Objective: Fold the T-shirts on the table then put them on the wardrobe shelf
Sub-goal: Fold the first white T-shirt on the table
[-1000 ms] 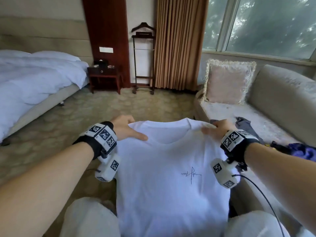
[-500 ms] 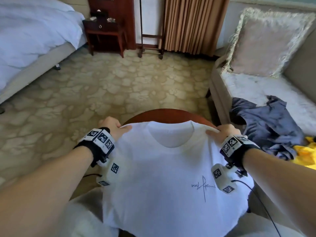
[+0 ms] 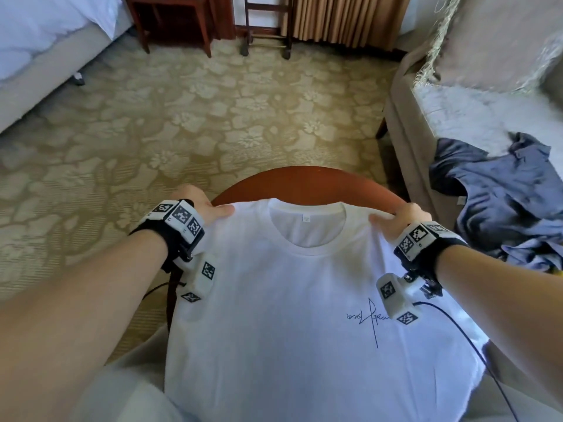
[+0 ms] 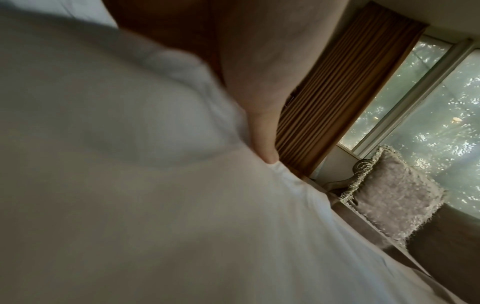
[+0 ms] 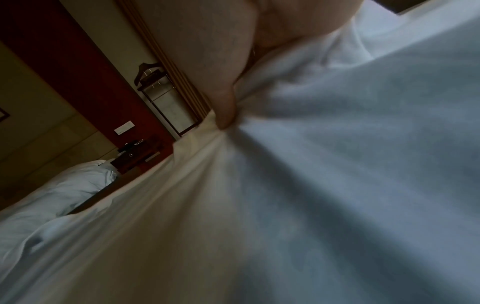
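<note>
Left hand [image 3: 203, 210] and right hand [image 3: 399, 220] each pinch a shoulder of the white T-shirt [image 3: 304, 315], thumbs on top, either side of its collar, above the round wooden table [image 3: 307, 184]

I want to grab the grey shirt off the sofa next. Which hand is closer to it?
The right. The right hand pinches the white T-shirt at its shoulder, on the side beside the grey shirt. The left hand pinches the opposite shoulder, further from the sofa.

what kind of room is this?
Likely a hotel bedroom: a bed with white bedding, a sofa with a fringed cushion, patterned carpet and floor-length curtains.
</note>
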The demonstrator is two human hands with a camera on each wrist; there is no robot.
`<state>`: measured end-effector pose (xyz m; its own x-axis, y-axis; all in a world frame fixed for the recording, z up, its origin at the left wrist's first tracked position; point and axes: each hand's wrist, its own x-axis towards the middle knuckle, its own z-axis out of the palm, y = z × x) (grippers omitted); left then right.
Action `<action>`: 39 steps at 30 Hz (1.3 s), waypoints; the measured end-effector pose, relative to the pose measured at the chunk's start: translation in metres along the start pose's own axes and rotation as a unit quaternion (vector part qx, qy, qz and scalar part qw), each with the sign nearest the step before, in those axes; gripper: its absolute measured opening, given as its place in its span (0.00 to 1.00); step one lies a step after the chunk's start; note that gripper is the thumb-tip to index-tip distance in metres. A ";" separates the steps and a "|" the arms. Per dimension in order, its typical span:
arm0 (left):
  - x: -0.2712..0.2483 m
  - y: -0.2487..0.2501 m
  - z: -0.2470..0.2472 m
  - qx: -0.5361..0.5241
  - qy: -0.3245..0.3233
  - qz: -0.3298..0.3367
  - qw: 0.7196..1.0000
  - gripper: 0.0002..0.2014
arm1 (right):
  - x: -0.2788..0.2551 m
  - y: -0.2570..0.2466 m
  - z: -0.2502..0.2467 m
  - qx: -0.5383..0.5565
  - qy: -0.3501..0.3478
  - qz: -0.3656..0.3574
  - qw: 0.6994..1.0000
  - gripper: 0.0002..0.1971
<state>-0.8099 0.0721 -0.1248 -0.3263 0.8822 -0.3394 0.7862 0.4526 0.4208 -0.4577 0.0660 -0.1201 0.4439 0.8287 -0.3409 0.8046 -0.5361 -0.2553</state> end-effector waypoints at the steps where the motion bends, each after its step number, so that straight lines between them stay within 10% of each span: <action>1: -0.003 0.002 0.001 0.011 -0.002 0.004 1.000 0.25 | 0.001 0.001 0.002 -0.004 -0.003 -0.007 1.000 0.17; 9: -0.076 0.042 0.020 0.071 -0.006 0.081 0.994 0.29 | -0.025 0.030 -0.009 -0.025 0.064 0.013 0.998 0.32; 15: -0.126 0.063 0.064 0.175 -0.142 0.083 0.971 0.43 | -0.069 0.065 0.002 -0.106 -0.086 -0.031 0.990 0.36; 22: -0.138 0.058 0.084 0.193 -0.159 0.068 0.966 0.61 | -0.081 0.091 0.020 -0.155 -0.114 -0.113 0.975 0.57; 34: -0.068 0.081 0.080 0.160 -0.146 0.081 0.973 0.62 | -0.002 0.065 0.023 -0.097 -0.097 -0.157 0.978 0.56; 39: -0.059 0.086 0.087 0.144 -0.127 0.073 0.979 0.61 | 0.002 0.070 0.005 -0.009 0.014 -0.032 0.999 0.39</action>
<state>-0.6768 0.0475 -0.1415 -0.0868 0.8579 -0.5065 0.9418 0.2364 0.2390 -0.4031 0.0293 -0.1432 0.4025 0.8654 -0.2985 0.8383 -0.4794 -0.2595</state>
